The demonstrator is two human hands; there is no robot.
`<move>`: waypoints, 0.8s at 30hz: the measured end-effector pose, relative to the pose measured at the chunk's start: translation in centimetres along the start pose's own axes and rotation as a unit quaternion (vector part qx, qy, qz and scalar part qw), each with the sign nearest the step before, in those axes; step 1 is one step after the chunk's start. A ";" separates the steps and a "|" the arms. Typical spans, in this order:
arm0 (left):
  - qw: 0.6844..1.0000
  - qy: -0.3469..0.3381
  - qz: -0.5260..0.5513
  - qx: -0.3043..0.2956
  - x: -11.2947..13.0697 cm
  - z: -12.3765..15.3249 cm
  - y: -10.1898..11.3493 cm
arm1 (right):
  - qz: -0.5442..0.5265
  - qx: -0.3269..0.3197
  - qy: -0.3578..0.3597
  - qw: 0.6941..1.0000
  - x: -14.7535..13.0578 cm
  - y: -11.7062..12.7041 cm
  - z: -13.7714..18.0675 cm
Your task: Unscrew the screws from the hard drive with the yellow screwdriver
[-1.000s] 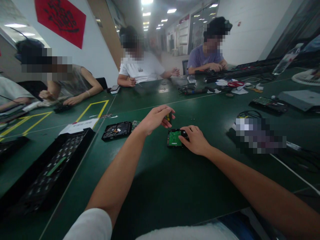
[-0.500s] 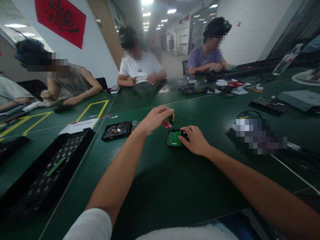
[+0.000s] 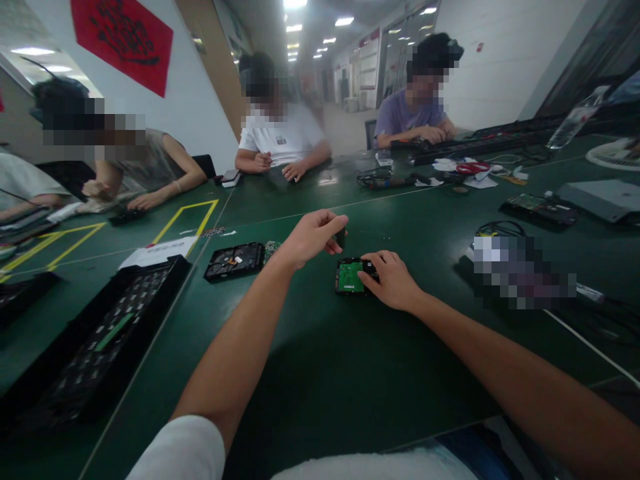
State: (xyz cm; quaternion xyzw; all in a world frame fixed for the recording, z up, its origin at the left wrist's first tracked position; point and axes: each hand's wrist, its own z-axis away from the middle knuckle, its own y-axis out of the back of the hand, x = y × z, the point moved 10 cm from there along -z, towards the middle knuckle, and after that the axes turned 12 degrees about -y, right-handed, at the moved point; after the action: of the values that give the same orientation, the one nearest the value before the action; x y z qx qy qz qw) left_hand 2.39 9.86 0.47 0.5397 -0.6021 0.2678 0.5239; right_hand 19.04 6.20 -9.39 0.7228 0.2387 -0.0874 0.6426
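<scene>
A hard drive (image 3: 349,276) lies on the green table with its green circuit board facing up. My right hand (image 3: 393,279) grips its right side, thumb over the board's edge and fingers along the far edge, hiding that end. Above the drive's far left corner, my left hand (image 3: 320,239) is closed around a screwdriver (image 3: 341,237) held upright. Only its dark handle shows clearly; the tip cannot be made out. To the left rests a second hard drive (image 3: 235,261), with a loose circuit board (image 3: 272,251) beside it.
A long black tray (image 3: 75,373) with small parts stands at the left, a paper sheet (image 3: 155,252) behind it. Tools and cables (image 3: 377,179) lie farther back. Another drive (image 3: 537,210) and a grey box (image 3: 597,200) are at the right. Several people sit across the table.
The screwdriver handle has turned in my left hand: its yellow part showed before and now only the dark side does. My right hand and the drive stay in place.
</scene>
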 end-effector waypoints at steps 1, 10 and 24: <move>1.000 0.002 0.008 -0.003 0.0 0.0 -0.1 | 0.000 0.002 0.000 1.000 0.0 0.0 0.0; 0.998 0.016 0.053 -0.021 0.1 0.1 -0.4 | 0.001 0.006 0.000 1.000 0.1 -0.1 0.1; 1.000 0.008 0.015 -0.020 0.2 0.2 -0.4 | 0.001 0.007 -0.005 1.000 0.3 -0.2 0.0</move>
State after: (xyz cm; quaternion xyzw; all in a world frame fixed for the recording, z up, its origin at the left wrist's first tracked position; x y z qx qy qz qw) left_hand 2.73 9.53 0.53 0.5176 -0.6110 0.2680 0.5357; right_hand 19.20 6.29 -9.66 0.7270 0.2345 -0.0921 0.6387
